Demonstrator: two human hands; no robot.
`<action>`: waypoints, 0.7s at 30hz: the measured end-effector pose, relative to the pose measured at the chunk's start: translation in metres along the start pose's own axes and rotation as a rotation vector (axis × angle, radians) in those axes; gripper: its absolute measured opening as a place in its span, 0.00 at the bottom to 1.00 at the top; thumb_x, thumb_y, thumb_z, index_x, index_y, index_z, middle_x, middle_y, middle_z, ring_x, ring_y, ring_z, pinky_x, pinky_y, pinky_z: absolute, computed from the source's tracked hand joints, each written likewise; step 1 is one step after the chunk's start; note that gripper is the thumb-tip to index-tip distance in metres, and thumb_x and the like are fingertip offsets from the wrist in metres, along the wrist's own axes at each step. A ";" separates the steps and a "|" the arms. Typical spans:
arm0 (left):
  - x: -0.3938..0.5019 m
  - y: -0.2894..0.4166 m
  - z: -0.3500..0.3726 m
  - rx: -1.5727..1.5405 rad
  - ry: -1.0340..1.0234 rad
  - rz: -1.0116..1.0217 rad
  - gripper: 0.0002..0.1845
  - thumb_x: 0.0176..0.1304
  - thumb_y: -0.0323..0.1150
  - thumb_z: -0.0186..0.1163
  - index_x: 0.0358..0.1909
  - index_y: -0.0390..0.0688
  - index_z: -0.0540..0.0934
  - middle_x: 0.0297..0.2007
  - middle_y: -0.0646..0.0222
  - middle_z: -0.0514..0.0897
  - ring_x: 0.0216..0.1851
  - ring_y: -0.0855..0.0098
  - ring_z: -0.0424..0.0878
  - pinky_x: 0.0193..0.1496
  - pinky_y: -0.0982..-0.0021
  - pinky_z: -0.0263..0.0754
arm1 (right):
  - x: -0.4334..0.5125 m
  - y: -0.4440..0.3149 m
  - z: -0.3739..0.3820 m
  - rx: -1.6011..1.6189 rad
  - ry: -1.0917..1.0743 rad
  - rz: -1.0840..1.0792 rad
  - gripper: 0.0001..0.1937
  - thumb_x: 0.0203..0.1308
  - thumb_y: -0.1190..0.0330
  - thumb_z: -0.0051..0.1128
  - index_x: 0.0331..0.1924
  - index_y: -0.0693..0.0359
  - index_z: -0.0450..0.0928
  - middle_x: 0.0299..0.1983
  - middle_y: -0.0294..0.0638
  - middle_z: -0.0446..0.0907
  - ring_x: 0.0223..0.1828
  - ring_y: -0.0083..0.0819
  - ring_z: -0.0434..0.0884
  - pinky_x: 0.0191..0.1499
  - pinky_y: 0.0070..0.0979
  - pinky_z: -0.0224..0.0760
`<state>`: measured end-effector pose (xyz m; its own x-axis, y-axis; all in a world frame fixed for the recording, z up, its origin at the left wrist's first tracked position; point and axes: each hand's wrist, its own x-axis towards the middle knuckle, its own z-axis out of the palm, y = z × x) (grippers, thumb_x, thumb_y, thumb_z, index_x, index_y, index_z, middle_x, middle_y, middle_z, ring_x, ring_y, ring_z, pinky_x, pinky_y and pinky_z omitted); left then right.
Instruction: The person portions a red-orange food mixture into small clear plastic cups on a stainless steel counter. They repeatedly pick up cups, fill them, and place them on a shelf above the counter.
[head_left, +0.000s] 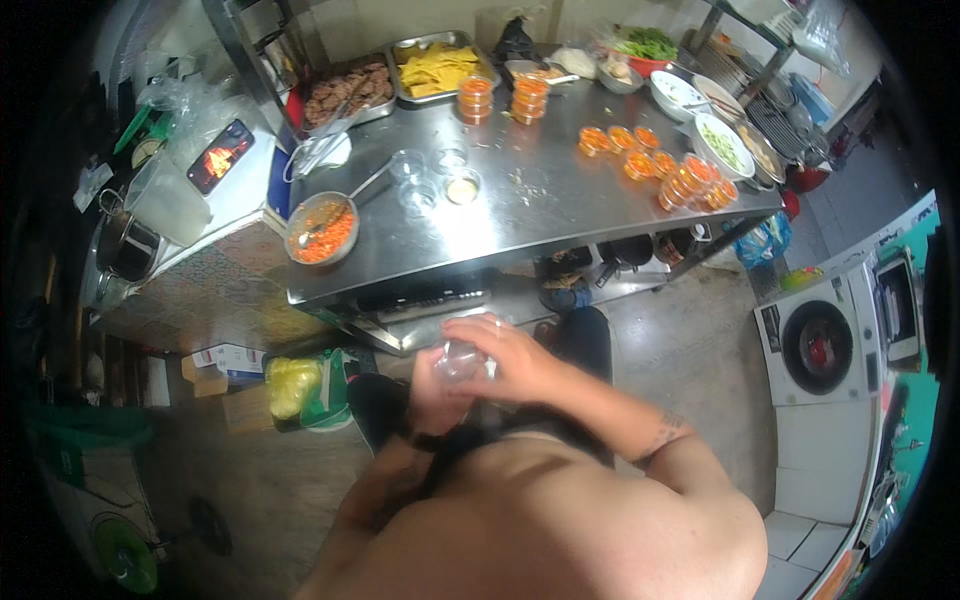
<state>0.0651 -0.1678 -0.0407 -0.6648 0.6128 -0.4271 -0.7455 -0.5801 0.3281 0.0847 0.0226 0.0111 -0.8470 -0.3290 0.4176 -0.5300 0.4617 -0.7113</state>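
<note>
Between my two hands, in front of my lap, are clear plastic cups (459, 361), apparently nested; how many cannot be told. My left hand (433, 390) wraps around them from the left. From the right, my right hand (510, 356) curls its fingers over them. Beyond my hands, on the steel table (517, 217), stand several clear plastic cups (417, 196) near its front left part. A lidded-looking cup (461, 187) among them has something pale in it. Left of these sits a bowl of chopped orange food (324, 229) with a spoon in it.
Stacked cups of orange food (475, 100) stand towards the back, with more filled cups (686, 182) at the right. Behind are a tray of browned meat (349, 91) and a tray of yellow slices (441, 69). A phone (220, 157) rests on the left counter.
</note>
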 end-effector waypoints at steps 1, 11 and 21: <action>0.006 -0.011 0.010 -0.013 -0.082 0.038 0.30 0.77 0.51 0.44 0.68 0.39 0.74 0.55 0.61 0.84 0.48 0.62 0.86 0.55 0.58 0.84 | 0.001 -0.002 -0.008 0.003 -0.032 0.027 0.33 0.58 0.56 0.81 0.64 0.60 0.80 0.61 0.48 0.85 0.65 0.50 0.83 0.66 0.42 0.78; 0.034 -0.054 0.058 0.240 -0.211 -0.038 0.25 0.87 0.51 0.48 0.71 0.45 0.74 0.59 0.64 0.84 0.61 0.66 0.84 0.65 0.58 0.82 | -0.056 0.011 -0.070 0.115 0.111 0.209 0.35 0.57 0.56 0.82 0.66 0.61 0.81 0.61 0.49 0.85 0.64 0.49 0.84 0.65 0.42 0.79; 0.011 -0.037 -0.008 0.397 -0.060 0.163 0.20 0.84 0.45 0.56 0.68 0.45 0.76 0.49 0.64 0.85 0.37 0.68 0.84 0.41 0.69 0.81 | -0.096 0.082 -0.184 -0.198 0.915 0.303 0.20 0.61 0.70 0.75 0.56 0.59 0.82 0.52 0.38 0.81 0.51 0.31 0.82 0.57 0.31 0.78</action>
<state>0.0852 -0.1438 -0.0642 -0.7680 0.5673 -0.2972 -0.5831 -0.4275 0.6908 0.1148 0.2436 0.0168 -0.6091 0.5526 0.5689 -0.2115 0.5782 -0.7880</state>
